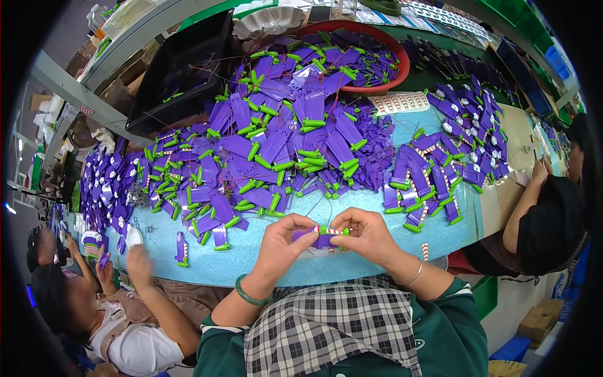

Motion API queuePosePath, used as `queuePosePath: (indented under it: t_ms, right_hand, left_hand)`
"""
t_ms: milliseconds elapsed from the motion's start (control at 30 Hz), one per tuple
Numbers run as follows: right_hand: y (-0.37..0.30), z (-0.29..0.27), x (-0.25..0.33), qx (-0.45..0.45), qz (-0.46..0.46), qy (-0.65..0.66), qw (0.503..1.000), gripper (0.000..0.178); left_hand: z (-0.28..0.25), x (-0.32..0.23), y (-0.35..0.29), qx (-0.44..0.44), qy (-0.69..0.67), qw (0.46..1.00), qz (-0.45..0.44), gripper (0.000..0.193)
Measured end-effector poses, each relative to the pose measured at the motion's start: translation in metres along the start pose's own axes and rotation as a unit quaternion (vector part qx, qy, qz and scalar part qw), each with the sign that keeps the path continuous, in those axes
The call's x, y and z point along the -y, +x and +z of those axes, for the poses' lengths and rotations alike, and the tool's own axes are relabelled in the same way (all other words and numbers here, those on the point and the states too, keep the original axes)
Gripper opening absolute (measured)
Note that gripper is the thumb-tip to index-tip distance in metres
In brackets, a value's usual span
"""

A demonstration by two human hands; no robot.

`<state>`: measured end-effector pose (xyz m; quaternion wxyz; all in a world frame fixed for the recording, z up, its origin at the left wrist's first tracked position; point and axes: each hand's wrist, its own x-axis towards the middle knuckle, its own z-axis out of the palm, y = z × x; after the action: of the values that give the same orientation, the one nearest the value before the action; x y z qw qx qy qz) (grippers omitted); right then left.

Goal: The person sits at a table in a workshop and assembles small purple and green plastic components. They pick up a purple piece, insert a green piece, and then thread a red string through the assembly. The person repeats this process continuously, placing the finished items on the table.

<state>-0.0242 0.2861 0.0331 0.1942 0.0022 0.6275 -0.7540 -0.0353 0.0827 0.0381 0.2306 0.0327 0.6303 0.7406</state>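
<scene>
Just above the near table edge, my left hand (281, 244) and my right hand (372, 235) pinch a small purple and green plastic part (325, 239) from its two ends. A red-and-white striped sticker (326, 230) lies along its upper side, between the fingers. Thumbs and forefingers are closed on the part and hide some of it. Beyond my hands a large heap of purple plastic parts with green ends (273, 147) covers the table. To the right lies a group of similar parts (422, 182) bearing striped stickers.
A red basin (402, 66) full of the same parts stands at the back, beside a black tray (141, 107). A sticker sheet (400, 103) lies on the blue tabletop (289, 264). A loose striped strip (426, 252) is at right. Co-workers sit at left (135, 333) and right (540, 220).
</scene>
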Motion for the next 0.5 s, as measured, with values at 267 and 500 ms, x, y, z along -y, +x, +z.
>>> queuePosePath:
  t_ms: [267, 500]
  right_hand:
    - [-0.004, -0.019, 0.021, 0.166, -0.239, -0.212, 0.933, 0.022]
    - [-0.007, -0.01, 0.009, 0.125, -0.351, -0.406, 0.834, 0.019]
  left_hand:
    - [0.002, -0.011, 0.0, 0.043, 0.033, 0.996, 0.076, 0.012]
    - [0.016, -0.026, -0.004, 0.136, 0.295, 0.925, 0.196, 0.014]
